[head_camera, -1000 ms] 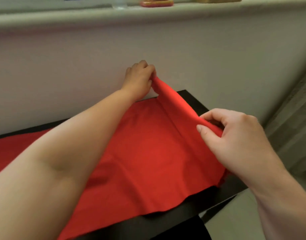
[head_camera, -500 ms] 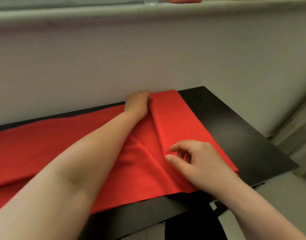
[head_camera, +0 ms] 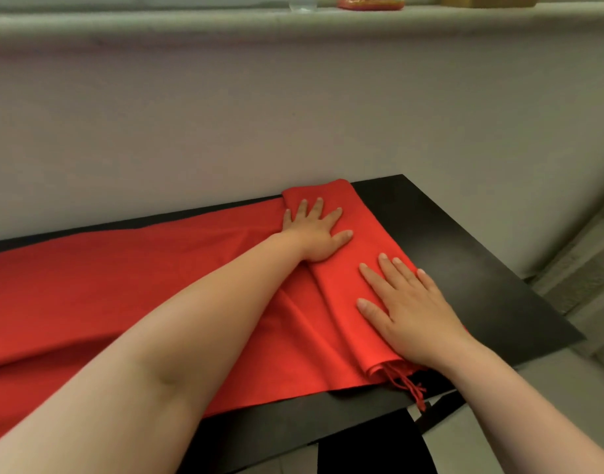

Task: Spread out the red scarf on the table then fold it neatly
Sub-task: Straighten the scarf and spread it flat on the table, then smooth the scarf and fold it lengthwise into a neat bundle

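The red scarf [head_camera: 157,285] lies flat along the black table [head_camera: 464,261], running off the left edge of view. Its right end is folded back over itself into a narrow strip, with a few tassels hanging past the table's front edge. My left hand [head_camera: 316,234] rests flat with fingers spread on the far part of that folded strip. Palm down, my right hand [head_camera: 406,306] presses the near part of the strip, fingers apart. Neither hand grips the cloth.
A pale wall [head_camera: 293,114] rises right behind the table, topped by a ledge [head_camera: 293,18] with a glass and small objects. The table's right end is bare black surface. A grey floor [head_camera: 567,388] lies to the right, and a dark table leg below.
Both hands brought the lifted right end of the scarf down onto the table, let go of it, and now lie flat on the folded strip.
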`<state>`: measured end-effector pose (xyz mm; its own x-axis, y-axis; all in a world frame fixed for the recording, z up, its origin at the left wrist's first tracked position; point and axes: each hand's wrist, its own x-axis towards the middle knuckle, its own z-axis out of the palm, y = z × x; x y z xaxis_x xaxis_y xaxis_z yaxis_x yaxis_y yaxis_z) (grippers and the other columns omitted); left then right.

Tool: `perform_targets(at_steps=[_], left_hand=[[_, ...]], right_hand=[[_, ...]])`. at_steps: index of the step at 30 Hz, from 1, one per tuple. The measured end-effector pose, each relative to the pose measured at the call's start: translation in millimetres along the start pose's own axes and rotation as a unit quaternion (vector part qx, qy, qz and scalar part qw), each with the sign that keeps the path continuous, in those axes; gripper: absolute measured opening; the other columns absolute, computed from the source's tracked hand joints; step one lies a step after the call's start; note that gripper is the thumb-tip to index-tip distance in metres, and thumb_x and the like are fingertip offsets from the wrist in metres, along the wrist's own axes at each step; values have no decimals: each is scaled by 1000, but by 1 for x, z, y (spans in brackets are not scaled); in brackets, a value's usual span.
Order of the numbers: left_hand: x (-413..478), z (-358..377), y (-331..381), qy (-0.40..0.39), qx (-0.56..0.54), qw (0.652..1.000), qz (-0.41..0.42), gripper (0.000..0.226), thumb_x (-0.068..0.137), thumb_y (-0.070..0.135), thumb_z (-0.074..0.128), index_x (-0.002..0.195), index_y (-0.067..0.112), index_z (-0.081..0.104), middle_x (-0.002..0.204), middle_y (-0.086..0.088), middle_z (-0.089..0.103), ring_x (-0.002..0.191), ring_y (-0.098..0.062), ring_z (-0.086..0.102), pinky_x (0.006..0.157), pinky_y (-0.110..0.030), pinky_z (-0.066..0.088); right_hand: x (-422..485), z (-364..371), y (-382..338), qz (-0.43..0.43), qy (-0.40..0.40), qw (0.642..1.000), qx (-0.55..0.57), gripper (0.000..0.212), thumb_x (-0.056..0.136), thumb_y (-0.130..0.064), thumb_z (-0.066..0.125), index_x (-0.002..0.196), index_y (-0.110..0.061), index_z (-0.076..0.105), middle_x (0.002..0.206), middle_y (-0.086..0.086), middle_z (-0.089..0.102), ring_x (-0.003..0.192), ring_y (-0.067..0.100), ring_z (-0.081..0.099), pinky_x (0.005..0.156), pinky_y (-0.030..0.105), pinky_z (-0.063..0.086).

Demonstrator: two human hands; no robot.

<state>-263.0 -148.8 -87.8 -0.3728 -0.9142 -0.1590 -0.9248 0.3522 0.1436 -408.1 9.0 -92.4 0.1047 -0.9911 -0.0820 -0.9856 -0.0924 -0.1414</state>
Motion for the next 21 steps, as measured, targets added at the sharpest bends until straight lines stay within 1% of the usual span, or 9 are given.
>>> perform_targets(at_steps=[4,9,11,13,15,17,19,21], left_hand=[[14,1,12,6,5,1000,11,66,90,65,22,147,37,7,159,-5,-4,145,-33,-6,115,-54,-1],[38,0,39,7,3,1000,22,66,90,64,23,147,35,8,159,-6,-4,145,-34,-7,115,-54,-2],[49,1,51,9,-1,1000,24,66,90,64,22,148,35,8,159,-6,-4,145,-34,-7,115,-54,-2],[58,3,63,12,-1,1000,25,67,90,65,22,148,35,9,159,-6,-4,145,-34,-7,115,-54,-3],[66,4,74,16,-2,1000,24,67,90,64,23,148,35,10,159,-7,-3,145,-34,-6,115,-54,-2],[75,4,82,19,-11,999,37,66,90,63,25,148,34,11,159,-7,-2,145,-34,-5,115,-53,-2],[79,-1,83,18,-41,996,72,63,92,58,29,148,33,11,159,-8,-1,145,-32,-4,116,-52,-1],[75,-8,77,21,-98,990,102,59,96,50,32,148,31,13,159,-9,0,146,-31,-2,116,-51,1]], right_hand=[[5,-2,15,11,-5,1000,-2,62,93,-60,18,148,-38,-1,159,-4,-9,146,12,-9,117,37,-6],[13,-8,45,26,-8,1000,-7,62,92,-61,16,148,-39,-1,159,-4,-7,146,12,-8,117,37,-4],[16,-11,61,29,-11,1000,-7,67,86,-67,7,147,-40,-2,159,-5,-7,146,11,-7,118,37,-4],[18,-14,76,27,-13,1000,-7,79,74,-72,-2,147,-42,-2,159,-6,-7,146,10,-7,118,36,-3],[20,-16,90,27,-15,1000,-6,85,67,-72,-7,146,-43,-2,159,-8,-7,145,8,-7,118,36,-2],[24,-17,103,28,-13,1000,-5,86,66,-73,-6,146,-43,-2,159,-9,-7,145,8,-7,119,35,-2],[27,-18,113,28,-13,1000,-1,85,67,-74,-3,146,-43,-1,159,-9,-6,145,8,-6,119,35,-2],[28,-19,117,29,-20,999,4,75,78,-73,9,147,-42,2,159,-8,-4,146,8,-5,119,35,-2]])
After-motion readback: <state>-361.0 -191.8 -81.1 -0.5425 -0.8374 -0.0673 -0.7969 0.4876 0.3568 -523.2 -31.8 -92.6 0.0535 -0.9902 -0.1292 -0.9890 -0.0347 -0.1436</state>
